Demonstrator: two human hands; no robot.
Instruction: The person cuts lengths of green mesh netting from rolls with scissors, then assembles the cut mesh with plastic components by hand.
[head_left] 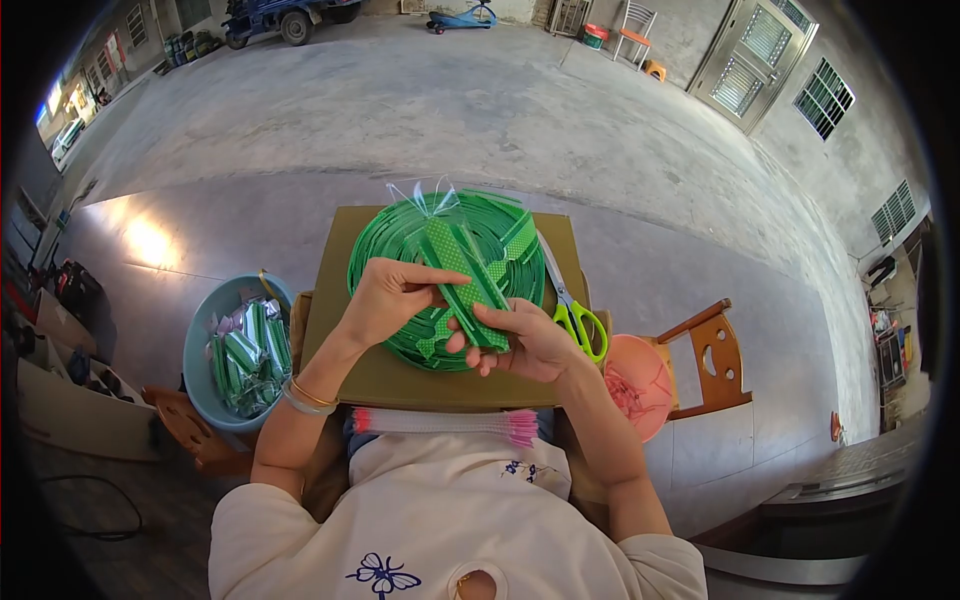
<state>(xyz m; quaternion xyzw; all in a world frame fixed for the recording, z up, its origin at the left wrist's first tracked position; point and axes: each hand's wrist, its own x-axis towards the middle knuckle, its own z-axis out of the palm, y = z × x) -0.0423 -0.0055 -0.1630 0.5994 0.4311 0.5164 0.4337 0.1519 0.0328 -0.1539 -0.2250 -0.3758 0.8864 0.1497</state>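
Note:
In the head view, my right hand (535, 340) is closed around the lower end of a folded green polka-dot ribbon (470, 270), which tilts up to the left. My left hand (393, 298) pinches at the left edge of this ribbon, fingertips pressed together. Clear strands or film stick out at its top end. Under both hands lies a large coil of green ribbon (375, 250) on a brown board (335, 290). Scissors (580, 325) with lime-green handles rest on the board, right of the coil. Along my lap lies a bundle of thin clear strips with pink ends (445, 422).
To the left, a blue basin (195, 380) holds several green ribbon pieces in clear wrapping. On the right, a pink basin (650, 360) with thin pink strips stands by a wooden chair (720, 360). A concrete floor (400, 110) stretches ahead.

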